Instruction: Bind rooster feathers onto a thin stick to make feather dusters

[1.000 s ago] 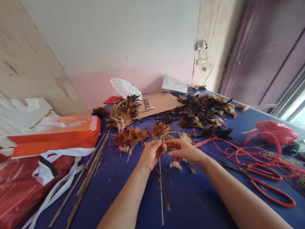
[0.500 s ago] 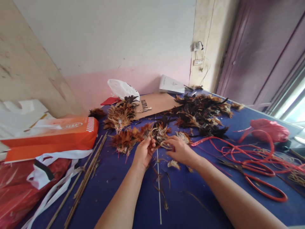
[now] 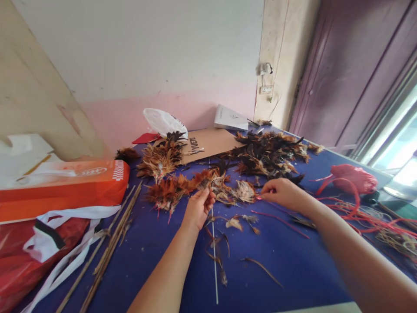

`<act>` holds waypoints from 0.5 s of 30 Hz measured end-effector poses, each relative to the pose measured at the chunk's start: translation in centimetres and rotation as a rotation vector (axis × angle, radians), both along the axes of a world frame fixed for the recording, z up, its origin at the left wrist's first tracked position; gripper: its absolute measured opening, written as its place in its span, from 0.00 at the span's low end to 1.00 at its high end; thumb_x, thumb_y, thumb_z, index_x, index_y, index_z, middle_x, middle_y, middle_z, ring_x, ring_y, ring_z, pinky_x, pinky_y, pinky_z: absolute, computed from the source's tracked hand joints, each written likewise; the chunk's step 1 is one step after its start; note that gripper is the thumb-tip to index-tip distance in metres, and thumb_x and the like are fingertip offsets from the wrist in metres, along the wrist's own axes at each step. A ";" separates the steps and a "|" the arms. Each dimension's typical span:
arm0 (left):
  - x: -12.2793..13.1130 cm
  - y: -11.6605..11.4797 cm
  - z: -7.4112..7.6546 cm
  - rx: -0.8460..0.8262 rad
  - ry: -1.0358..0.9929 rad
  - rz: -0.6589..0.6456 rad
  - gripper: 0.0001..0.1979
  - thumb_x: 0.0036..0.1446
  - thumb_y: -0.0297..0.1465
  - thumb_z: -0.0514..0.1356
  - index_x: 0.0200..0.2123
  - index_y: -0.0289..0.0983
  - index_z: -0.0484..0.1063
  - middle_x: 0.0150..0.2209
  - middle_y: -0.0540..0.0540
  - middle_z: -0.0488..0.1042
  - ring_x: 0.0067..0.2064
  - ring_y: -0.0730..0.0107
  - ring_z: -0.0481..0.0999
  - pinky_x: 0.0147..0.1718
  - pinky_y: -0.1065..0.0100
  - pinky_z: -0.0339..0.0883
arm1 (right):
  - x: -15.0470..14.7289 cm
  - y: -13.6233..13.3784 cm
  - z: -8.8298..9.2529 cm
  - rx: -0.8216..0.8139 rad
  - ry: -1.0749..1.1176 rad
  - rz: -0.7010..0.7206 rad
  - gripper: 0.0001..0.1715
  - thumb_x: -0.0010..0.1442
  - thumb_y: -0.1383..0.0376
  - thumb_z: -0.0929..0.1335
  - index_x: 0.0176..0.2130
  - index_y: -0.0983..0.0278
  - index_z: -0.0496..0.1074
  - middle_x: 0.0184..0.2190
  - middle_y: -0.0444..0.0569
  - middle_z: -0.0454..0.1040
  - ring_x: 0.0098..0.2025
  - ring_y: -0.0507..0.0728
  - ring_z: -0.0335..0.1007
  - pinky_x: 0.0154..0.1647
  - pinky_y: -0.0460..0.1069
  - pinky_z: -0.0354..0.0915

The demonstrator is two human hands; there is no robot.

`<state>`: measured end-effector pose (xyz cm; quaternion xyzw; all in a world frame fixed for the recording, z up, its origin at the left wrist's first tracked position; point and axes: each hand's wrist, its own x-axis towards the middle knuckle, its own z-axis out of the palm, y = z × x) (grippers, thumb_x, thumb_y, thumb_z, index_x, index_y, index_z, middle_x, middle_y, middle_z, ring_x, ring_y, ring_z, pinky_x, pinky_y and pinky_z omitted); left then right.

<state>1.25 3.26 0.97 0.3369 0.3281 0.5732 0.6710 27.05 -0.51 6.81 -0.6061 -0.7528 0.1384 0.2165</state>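
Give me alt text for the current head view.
The left hand pinches a small bunch of brown feathers above a blue table; the right hand holds a pink strip. Larger feather piles lie beyond, with thin sticks to the left and a ball of pink ribbon to the right.

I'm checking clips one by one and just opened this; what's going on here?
At a blue table, a person's left hand holds a small bunch of reddish-brown feathers. The right hand, apart from it, pinches a pink ribbon. Dark feathers are heaped farther back, thin sticks lie off to the left, and scissors lie partly hidden behind the right forearm.
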 end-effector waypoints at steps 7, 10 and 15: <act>0.9 -0.8 0.1 0.070 0.076 -0.067 0.12 0.42 0.35 0.64 0.27 0.31 0.72 0.21 0.47 0.72 0.21 0.79 0.67 0.17 0.78 0.53 | 0.2 -2.4 -4.9 -0.066 -0.452 -0.129 0.11 0.46 0.70 0.62 0.28 0.65 0.73 0.33 0.54 0.72 0.34 0.60 0.70 0.29 0.49 0.59; 1.0 -0.9 -0.1 0.109 0.133 -0.076 0.12 0.44 0.36 0.63 0.27 0.31 0.72 0.22 0.46 0.72 0.21 0.79 0.67 0.17 0.77 0.54 | -0.2 -2.3 -4.4 -0.054 -0.229 -0.121 0.09 0.46 0.71 0.61 0.25 0.66 0.70 0.28 0.53 0.73 0.29 0.56 0.69 0.28 0.48 0.60; 1.1 -1.0 -0.2 0.131 0.206 -0.079 0.13 0.44 0.37 0.62 0.27 0.31 0.73 0.24 0.45 0.74 0.22 0.78 0.68 0.18 0.77 0.56 | -2.8 -1.1 -0.9 -0.294 0.578 0.003 0.10 0.51 0.61 0.62 0.30 0.65 0.66 0.18 0.44 0.69 0.16 0.48 0.61 0.17 0.43 0.56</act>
